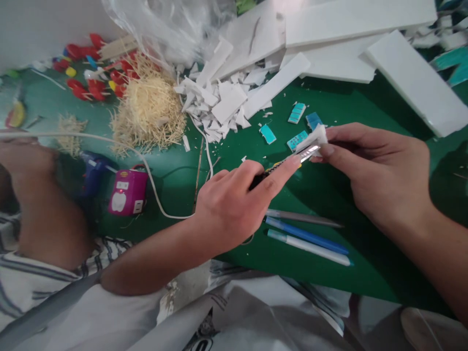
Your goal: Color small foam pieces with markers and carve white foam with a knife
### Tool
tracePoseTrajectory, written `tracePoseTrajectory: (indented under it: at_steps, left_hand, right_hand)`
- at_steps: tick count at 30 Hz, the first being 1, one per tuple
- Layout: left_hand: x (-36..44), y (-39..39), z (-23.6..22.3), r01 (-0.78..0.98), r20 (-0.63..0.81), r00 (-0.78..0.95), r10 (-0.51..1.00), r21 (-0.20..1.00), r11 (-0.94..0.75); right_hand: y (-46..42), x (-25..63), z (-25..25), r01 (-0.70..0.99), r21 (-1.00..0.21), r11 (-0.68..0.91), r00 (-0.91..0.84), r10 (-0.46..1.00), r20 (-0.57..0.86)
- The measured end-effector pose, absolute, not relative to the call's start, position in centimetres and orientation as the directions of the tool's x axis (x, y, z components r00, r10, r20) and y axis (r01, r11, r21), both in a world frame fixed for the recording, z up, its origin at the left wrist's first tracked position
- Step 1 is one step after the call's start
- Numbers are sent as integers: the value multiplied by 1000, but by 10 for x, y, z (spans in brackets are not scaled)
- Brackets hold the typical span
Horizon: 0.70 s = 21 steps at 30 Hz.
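My left hand (237, 200) is wrapped round a utility knife (272, 168), its index finger stretched along the tool toward the blade. The metal blade (310, 152) lies against a small white foam piece (319, 135). Thumb and fingers of my right hand (383, 165) pinch that foam piece from the right. Just beyond the knife, small blue-painted foam pieces (296, 112) lie on the green table (234, 151), some with dark marks. Part of the knife handle is hidden by my left fingers.
White foam scraps (223, 100) and boards (329, 58) fill the back. A straw-coloured pile (151, 105) sits left, near a pink power box (127, 191), white cable (153, 187) and blue glue gun (93, 170). Pens (307, 236) lie in front. Another person's arm (47, 204) is far left.
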<state>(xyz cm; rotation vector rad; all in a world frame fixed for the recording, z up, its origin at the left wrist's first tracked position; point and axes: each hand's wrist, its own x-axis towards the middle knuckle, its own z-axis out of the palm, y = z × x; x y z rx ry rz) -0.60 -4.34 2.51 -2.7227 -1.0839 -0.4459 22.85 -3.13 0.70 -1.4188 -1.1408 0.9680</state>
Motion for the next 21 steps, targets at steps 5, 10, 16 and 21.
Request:
tracePoseTrajectory:
  at_steps: [5, 10, 16, 21]
  left_hand:
    - [-5, -43, 27, 705, 331, 688, 645, -97, -702]
    - [-3, -43, 27, 712, 334, 687, 646, -127, -691]
    - [0, -45, 22, 733, 410, 662, 628, -181, -656]
    - [-2, -45, 21, 729, 374, 668, 643, -159, -665]
  right_hand:
    - [-32, 230, 6, 220, -975, 13, 188, 981, 55]
    - [-32, 231, 4, 277, -959, 58, 161, 981, 106]
    - [-33, 232, 3, 233, -972, 9, 129, 991, 40]
    - [-32, 234, 2, 286, -956, 56, 94, 992, 86]
